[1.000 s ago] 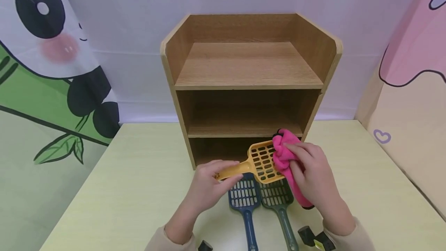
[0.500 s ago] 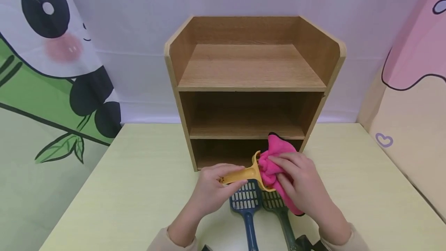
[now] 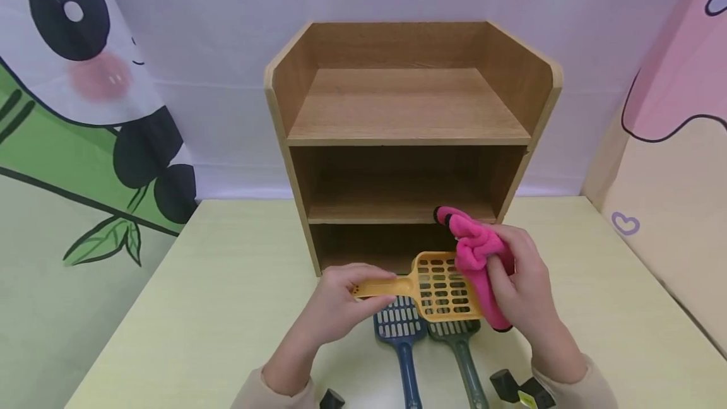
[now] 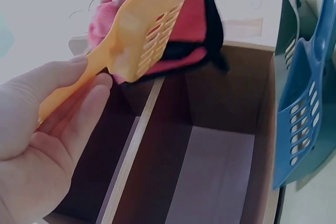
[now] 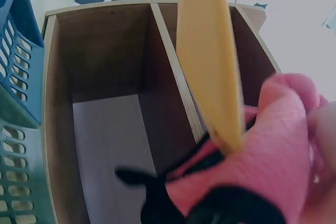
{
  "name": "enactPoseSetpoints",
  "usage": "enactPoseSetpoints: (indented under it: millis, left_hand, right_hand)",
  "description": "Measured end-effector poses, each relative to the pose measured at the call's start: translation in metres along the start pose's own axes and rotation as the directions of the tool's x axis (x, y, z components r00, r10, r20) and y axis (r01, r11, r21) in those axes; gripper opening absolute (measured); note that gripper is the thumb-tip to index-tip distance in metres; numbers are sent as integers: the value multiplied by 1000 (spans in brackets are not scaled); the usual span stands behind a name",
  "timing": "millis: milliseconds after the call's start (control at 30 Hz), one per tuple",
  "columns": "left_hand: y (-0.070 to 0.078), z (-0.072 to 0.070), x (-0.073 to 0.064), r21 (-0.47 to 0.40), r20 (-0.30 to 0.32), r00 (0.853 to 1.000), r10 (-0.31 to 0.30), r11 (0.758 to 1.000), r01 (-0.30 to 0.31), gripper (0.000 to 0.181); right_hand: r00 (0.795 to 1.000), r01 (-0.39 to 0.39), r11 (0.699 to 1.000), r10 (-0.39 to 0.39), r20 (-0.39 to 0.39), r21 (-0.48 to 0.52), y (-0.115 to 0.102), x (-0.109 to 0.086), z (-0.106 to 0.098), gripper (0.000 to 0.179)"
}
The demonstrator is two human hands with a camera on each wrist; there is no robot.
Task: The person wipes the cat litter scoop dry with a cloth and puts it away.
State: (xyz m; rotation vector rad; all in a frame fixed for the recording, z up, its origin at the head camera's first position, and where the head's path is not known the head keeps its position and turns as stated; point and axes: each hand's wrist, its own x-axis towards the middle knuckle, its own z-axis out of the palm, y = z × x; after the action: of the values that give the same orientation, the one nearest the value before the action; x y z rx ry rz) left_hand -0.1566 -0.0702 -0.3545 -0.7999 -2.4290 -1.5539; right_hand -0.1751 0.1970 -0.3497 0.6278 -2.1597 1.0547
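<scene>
A yellow slotted litter scoop (image 3: 449, 286) is held by its handle in my left hand (image 3: 346, 305), thumb on one side and fingers on the other. My right hand (image 3: 519, 283) grips a bunched pink cloth (image 3: 479, 251) with black edging, right at the scoop's far edge. In the left wrist view the cloth (image 4: 191, 11) spreads behind the scoop (image 4: 152, 24). Below the yellow scoop lie a blue litter scoop (image 3: 406, 358) and a dark green one (image 3: 466, 365) side by side on the table, the tops of their heads partly covered by it.
Behind the hands stands a wooden shelf unit (image 3: 409, 141) with a top tray and two compartments below. Small black blocks (image 3: 332, 399) show near both wrists on the pale table (image 3: 187, 333). A printed cloth backdrop (image 3: 227, 81) hangs behind.
The yellow scoop turned edge-on under the cloth, then tilted back so its slotted face shows, slightly lower than before. The right hand with the cloth moved left, then back right.
</scene>
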Motion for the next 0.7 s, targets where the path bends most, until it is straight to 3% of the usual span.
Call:
enactPoseSetpoints:
  millis: [100, 167, 267, 400, 500, 633, 700]
  left_hand:
    - [-1, 3, 0, -5, 42, 997, 67, 998, -67, 25]
    - [-1, 5, -1, 7, 63, 992, 111, 994, -112, 24]
    - [1, 6, -3, 53, 98, 983, 155, 986, -161, 25]
    - [5, 8, -4, 100, 140, 972, 190, 974, -204, 25]
    - [6, 8, -4, 100, 154, 969, 194, 972, -210, 26]
    - [6, 6, -3, 110, 140, 966, 218, 966, -234, 27]
    - [5, 5, -3, 119, 120, 962, 247, 958, -261, 26]
  right_hand:
    - [985, 39, 999, -41, 165, 15, -2, -1, 2, 50]
    - [951, 38, 999, -30, 307, -20, -3, -2, 4, 54]
    - [882, -4, 994, 57, 468, -112, -3, -5, 6, 67]
    - [822, -109, 986, 159, 546, -123, 0, -5, 6, 65]
    - [828, -101, 987, 152, 539, -124, 2, -5, 6, 48]
    - [887, -14, 987, 86, 454, -159, 2, -6, 6, 36]
    - [907, 8, 985, 65, 417, -171, 3, -6, 6, 35]
